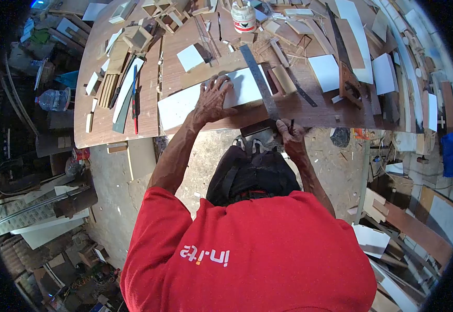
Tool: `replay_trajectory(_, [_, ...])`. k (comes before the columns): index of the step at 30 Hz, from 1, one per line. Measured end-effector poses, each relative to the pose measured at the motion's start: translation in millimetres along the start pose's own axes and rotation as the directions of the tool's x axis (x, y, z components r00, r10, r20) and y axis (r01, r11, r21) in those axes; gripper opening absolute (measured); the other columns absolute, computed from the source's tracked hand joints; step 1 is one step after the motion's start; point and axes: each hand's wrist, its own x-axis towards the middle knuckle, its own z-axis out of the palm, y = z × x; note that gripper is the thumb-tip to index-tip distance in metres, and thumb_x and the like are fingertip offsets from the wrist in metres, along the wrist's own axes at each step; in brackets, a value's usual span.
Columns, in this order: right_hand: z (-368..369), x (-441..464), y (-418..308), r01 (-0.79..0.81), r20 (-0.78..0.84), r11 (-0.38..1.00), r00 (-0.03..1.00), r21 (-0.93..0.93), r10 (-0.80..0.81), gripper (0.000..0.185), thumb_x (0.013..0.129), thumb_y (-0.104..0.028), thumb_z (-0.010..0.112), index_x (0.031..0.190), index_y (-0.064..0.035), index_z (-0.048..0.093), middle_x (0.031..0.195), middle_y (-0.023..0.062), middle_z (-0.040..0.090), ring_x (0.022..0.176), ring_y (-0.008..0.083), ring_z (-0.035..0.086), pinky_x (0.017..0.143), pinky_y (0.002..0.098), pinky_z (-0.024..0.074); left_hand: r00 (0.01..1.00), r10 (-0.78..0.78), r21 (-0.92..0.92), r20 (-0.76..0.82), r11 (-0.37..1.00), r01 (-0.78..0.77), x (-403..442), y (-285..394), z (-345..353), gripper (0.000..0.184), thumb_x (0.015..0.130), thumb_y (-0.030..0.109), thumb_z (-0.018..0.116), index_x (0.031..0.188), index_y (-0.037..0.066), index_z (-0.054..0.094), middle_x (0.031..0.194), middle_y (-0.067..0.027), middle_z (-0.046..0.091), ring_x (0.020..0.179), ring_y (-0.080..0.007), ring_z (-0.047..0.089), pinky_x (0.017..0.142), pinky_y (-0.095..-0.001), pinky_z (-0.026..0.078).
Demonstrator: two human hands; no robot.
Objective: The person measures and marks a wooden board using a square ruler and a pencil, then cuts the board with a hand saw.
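Note:
A long white board (177, 110) lies along the front edge of the table. My left hand (213, 101) rests on it with the fingers spread. Across the board's right part lies the metal blade of a try square (257, 78), its dark stock hanging at the table's front edge. My right hand (291, 134) is closed around the square near its corner. A thin dark stick, perhaps a pencil (292, 124), pokes up from the right fingers. Just right of the blade sits a small brown block (284, 79).
On the brown table (148, 99) stand a white tub (243, 18), a handsaw (347, 83), a second metal ruler (303, 93) and several wood offcuts. Left lie strips and a red-and-blue tool (135, 101). Scrap wood (416, 223) piles up on the right floor.

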Motion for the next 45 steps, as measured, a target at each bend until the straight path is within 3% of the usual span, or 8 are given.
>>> replay_trajectory(4, [21.3,7.2,4.5,-0.062,0.051,0.997,0.997,0.054,0.059,0.033,0.099,-0.026,0.050,0.080,-0.0041,0.063,0.067,-0.0009,0.057,0.060,0.0078,0.047,0.054,0.0272,0.0375,0.993,0.119,-0.063,0.009,0.991,-0.118,2.4,-10.9,-1.0,0.069,0.073,0.045,0.075,0.125,0.009,0.046,0.138,-0.0162,0.040,0.131,-0.0391,0.035,0.108,-0.0509,0.029])
replay_trajectory(9, [47.6,20.0,-2.2,-0.100,0.119,0.995,0.988,0.025,0.097,0.036,0.098,-0.030,0.051,0.071,-0.0070,0.059,0.063,-0.0016,0.053,0.059,0.0103,0.045,0.056,0.0278,0.0357,0.988,0.043,-0.238,-0.150,0.968,-0.078,7.4,-5.3,1.1,0.057,0.086,0.035,0.063,0.133,0.009,0.043,0.141,-0.0174,0.038,0.126,-0.0392,0.041,0.108,-0.0510,0.029])
replay_trajectory(13, [66.3,32.9,10.8,-0.196,0.088,0.973,0.979,0.119,0.187,0.035,0.096,-0.028,0.056,0.068,-0.0067,0.060,0.059,-0.0011,0.054,0.056,0.0106,0.047,0.053,0.0291,0.0360,0.996,0.010,-0.089,-0.092,0.996,-0.019,8.6,-5.1,10.3,0.065,0.087,0.041,0.059,0.140,0.010,0.038,0.145,-0.0167,0.035,0.127,-0.0387,0.039,0.108,-0.0506,0.029])
replay_trajectory(22, [104.3,51.7,19.5,-0.191,-0.198,0.934,0.946,0.303,0.257,0.034,0.092,-0.030,0.065,0.065,-0.0082,0.064,0.057,-0.0019,0.056,0.047,0.0072,0.045,0.046,0.0256,0.0351,0.998,0.048,-0.029,-0.052,0.998,-0.049,6.3,-6.8,14.3,0.093,0.069,0.065,0.068,0.141,0.012,0.042,0.148,-0.0166,0.032,0.129,-0.0440,0.031,0.106,-0.0591,0.024])
replay_trajectory(27, [102.9,47.6,19.6,-0.276,-0.135,0.881,0.928,0.384,0.349,0.035,0.093,-0.028,0.064,0.063,-0.0089,0.062,0.058,-0.0029,0.055,0.050,0.0069,0.046,0.049,0.0260,0.0366,0.997,0.006,0.005,0.075,1.000,-0.006,9.3,-6.2,12.7,0.115,0.053,0.072,0.076,0.144,0.013,0.038,0.152,-0.0173,0.026,0.132,-0.0457,0.028,0.107,-0.0622,0.023])
replay_trajectory(35, [123.0,51.5,45.7,-0.133,-0.248,0.906,0.937,0.402,0.247,0.038,0.094,-0.029,0.061,0.062,-0.0102,0.060,0.056,-0.0057,0.048,0.054,0.0038,0.037,0.051,0.0252,0.0313,0.985,-0.030,0.029,0.169,0.999,0.025,11.4,6.2,0.0,0.116,0.056,0.065,0.080,0.148,0.015,0.030,0.155,-0.0172,0.021,0.139,-0.0453,0.021,0.107,-0.0668,0.021])
replay_trajectory(43, [120.8,39.7,39.0,-0.115,-0.111,0.815,0.970,0.568,0.215,0.042,0.095,-0.030,0.061,0.060,-0.0066,0.060,0.054,-0.0050,0.048,0.049,0.0050,0.037,0.048,0.0251,0.0268,0.980,-0.042,0.058,0.195,0.998,0.031,15.8,8.6,2.4,0.118,0.055,0.063,0.082,0.148,0.015,0.029,0.154,-0.0176,0.019,0.140,-0.0452,0.020,0.104,-0.0721,0.022])
replay_trajectory(45, [123.2,40.1,41.3,-0.045,-0.190,0.869,0.969,0.492,0.158,0.043,0.095,-0.032,0.060,0.061,-0.0060,0.061,0.054,-0.0048,0.048,0.049,0.0054,0.037,0.048,0.0252,0.0270,0.986,-0.006,0.025,0.164,1.000,0.002,15.1,6.8,3.8,0.118,0.054,0.064,0.082,0.148,0.017,0.030,0.154,-0.0169,0.019,0.139,-0.0449,0.021,0.104,-0.0724,0.022])
